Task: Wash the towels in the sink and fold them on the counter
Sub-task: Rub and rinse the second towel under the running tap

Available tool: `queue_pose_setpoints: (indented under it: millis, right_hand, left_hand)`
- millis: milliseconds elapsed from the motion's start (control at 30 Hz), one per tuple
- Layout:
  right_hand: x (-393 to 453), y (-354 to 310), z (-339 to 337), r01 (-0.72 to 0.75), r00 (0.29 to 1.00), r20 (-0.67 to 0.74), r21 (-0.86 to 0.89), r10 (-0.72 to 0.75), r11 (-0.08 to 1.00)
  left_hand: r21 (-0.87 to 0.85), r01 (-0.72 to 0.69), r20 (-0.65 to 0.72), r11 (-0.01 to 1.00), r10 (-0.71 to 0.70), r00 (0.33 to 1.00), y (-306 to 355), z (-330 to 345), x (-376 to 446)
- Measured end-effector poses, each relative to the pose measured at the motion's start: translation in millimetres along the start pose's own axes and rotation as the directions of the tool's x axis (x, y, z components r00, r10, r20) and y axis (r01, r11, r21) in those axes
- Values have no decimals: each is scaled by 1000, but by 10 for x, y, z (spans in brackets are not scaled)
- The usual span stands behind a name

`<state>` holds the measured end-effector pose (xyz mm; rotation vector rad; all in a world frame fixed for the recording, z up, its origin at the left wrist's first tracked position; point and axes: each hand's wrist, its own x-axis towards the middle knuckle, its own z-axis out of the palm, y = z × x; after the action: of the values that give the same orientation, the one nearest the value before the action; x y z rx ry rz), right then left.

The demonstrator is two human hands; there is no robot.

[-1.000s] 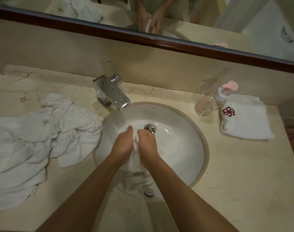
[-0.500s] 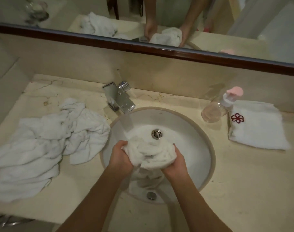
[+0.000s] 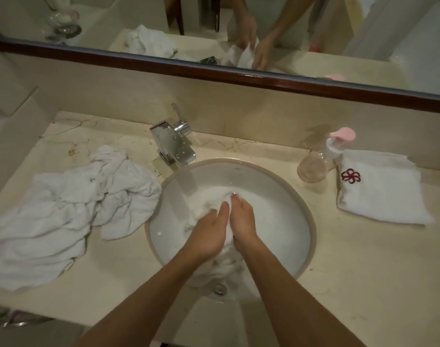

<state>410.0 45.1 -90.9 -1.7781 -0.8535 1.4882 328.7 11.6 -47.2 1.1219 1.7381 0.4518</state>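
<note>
We see a wet white towel [image 3: 209, 204] bunched in the bowl of the round white sink [image 3: 276, 186], part of it trailing back toward the near rim. Both hands are pressed onto it side by side, nearly touching. The left hand [image 3: 209, 232] lies on the cloth with its fingers straight and together; the right hand [image 3: 242, 221] lies just beside it, its fingers likewise extended over the towel and pointing toward the back of the bowl. Neither hand has its fingers curled round the cloth; we read both as flat and pressing.

Behind the sink, at its left rear, stands a chrome faucet [image 3: 172, 145]. On the marble counter [image 3: 351, 266] to the left lies a crumpled heap of white towels [image 3: 63, 209], one edge reaching the sink rim. To the right we note a clear pump bottle with a pink top [image 3: 316, 162], and just beside it a folded white towel with a red flower emblem [image 3: 381, 191]. A wood-framed mirror [image 3: 214, 71] above the backsplash reflects the hands and towel.
</note>
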Motion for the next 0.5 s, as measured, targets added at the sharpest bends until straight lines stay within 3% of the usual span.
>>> queue_pose_setpoints:
  millis: [133,200,300,367,433,500]
  right_hand:
    - [-246,-70,112,174,966,225,-180,-132,968]
    - [-92,-147,125,134,988,112,-259,-109,957]
    - [186,-179,135,-105,994,-30,-104,102,989]
    - [-4,-149,221,-31,998,43,-165,39,986]
    - [-318,-137,310,151,979,168,-237,-113,960]
    - [-341,-121,311,172,981,134,-255,-142,951]
  left_hand:
    - [-165,147,-102,975,-165,981,-189,-206,318]
    - [-58,82,-42,995,-84,996,-169,-112,223]
    - [-57,57,11,997,-57,998,-162,14,95]
    - [-179,177,-47,968,-188,981,-200,-131,291]
    - [-333,219,-60,917,-252,966,-249,-336,452]
    - [-279,146,-62,949,-169,984,-247,-350,375]
